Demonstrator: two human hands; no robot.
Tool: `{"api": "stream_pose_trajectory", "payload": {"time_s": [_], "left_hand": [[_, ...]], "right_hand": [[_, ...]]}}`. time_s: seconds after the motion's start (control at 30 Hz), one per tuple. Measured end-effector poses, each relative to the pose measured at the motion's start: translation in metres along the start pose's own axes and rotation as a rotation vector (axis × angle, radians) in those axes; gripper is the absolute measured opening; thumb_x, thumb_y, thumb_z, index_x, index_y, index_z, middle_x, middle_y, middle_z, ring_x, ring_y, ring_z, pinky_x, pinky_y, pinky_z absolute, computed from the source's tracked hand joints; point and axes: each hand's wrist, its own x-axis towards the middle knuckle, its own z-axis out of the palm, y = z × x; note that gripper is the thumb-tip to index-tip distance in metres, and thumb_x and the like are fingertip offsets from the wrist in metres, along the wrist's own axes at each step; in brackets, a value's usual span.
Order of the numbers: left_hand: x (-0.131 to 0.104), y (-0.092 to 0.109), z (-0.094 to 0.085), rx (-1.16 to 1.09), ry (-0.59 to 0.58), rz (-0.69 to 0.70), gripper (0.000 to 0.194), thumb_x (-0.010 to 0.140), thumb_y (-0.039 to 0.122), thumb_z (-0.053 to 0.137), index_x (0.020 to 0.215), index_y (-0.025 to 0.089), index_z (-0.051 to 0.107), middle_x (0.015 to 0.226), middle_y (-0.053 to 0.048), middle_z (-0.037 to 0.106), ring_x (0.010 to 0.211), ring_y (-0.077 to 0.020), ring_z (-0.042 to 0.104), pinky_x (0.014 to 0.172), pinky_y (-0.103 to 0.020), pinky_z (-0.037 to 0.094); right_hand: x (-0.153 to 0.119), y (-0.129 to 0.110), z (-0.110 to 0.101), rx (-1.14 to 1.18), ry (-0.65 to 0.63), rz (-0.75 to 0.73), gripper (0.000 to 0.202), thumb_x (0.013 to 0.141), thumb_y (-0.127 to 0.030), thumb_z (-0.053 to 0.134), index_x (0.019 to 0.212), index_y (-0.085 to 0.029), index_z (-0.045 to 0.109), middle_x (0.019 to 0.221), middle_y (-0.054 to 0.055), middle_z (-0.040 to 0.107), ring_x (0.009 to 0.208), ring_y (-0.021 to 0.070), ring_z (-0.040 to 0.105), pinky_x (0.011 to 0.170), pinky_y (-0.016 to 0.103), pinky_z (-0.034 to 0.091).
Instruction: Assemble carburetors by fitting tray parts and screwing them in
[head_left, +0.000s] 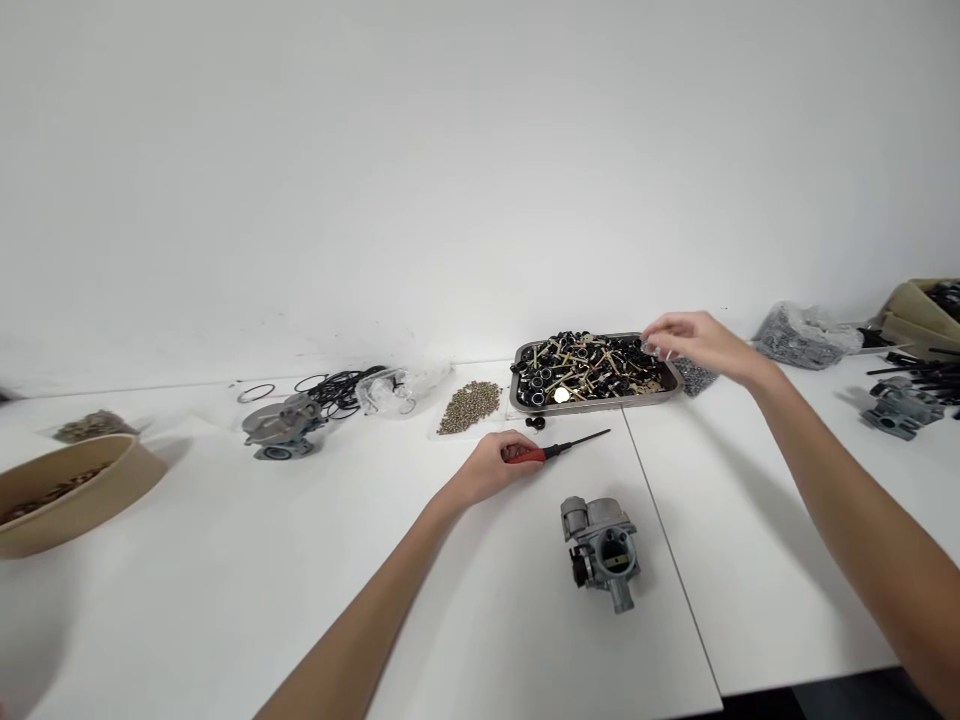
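My left hand [499, 463] is closed around the red handle of a screwdriver [555, 450], whose dark shaft points right just above the white table. Over the right end of a metal tray [600, 405] full of black and brass-coloured parts is my right hand [679, 340], fingers curled together; what they hold, if anything, is too small to name. A grey metal carburetor [604, 548] sits on the table in front, untouched, its round bore facing me. Two small black pieces [535, 423] lie by the tray's front edge.
Left of the tray are small brass pieces [470, 407], a plastic bag [405, 390], black rings [341, 393], another carburetor [283, 427] and a tan bowl [82, 500]. At right are a bag of grey parts [802, 335], a third carburetor [898, 407] and black rods [930, 370].
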Motion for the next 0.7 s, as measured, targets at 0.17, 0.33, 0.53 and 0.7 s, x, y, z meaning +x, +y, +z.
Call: {"api": "stream_pose_trajectory", "payload": {"time_s": [0.17, 0.33, 0.53, 0.7], "left_hand": [[-0.001, 0.001, -0.001, 0.007, 0.005, 0.004, 0.023, 0.065, 0.037, 0.074, 0.08, 0.021, 0.076, 0.08, -0.004, 0.07, 0.064, -0.0122, 0.055, 0.058, -0.024, 0.045], [0.001, 0.002, 0.001, -0.162, 0.058, -0.104, 0.026, 0.06, 0.034, 0.081, 0.081, 0.019, 0.076, 0.078, -0.006, 0.071, 0.061, -0.0114, 0.055, 0.056, -0.023, 0.043], [0.0, 0.0, -0.025, -0.771, 0.354, -0.036, 0.036, 0.058, 0.038, 0.086, 0.076, 0.011, 0.07, 0.069, -0.005, 0.065, 0.049, -0.0102, 0.055, 0.054, -0.027, 0.049], [-0.003, -0.006, -0.058, -0.798, 0.615, 0.12, 0.035, 0.072, 0.044, 0.075, 0.07, 0.012, 0.061, 0.072, -0.003, 0.062, 0.042, -0.0072, 0.052, 0.043, -0.024, 0.045]], "right_hand": [[0.029, 0.02, -0.003, -0.322, 0.072, 0.02, 0.026, 0.092, -0.03, 0.053, 0.111, -0.016, 0.066, 0.112, 0.011, 0.069, 0.092, 0.0175, 0.066, 0.076, 0.028, 0.05], [0.038, 0.055, 0.024, -0.563, -0.129, 0.121, 0.009, 0.079, -0.012, 0.063, 0.076, -0.016, 0.071, 0.086, 0.011, 0.071, 0.074, 0.0189, 0.065, 0.069, 0.029, 0.047], [0.046, 0.079, 0.035, -0.767, -0.193, 0.115, 0.007, 0.076, -0.016, 0.067, 0.07, -0.014, 0.067, 0.072, 0.012, 0.066, 0.078, 0.0255, 0.064, 0.072, 0.034, 0.045], [0.056, 0.094, 0.038, -0.818, -0.166, 0.086, 0.01, 0.078, -0.017, 0.067, 0.086, -0.012, 0.07, 0.089, 0.018, 0.068, 0.097, 0.0339, 0.063, 0.082, 0.04, 0.044]]}}
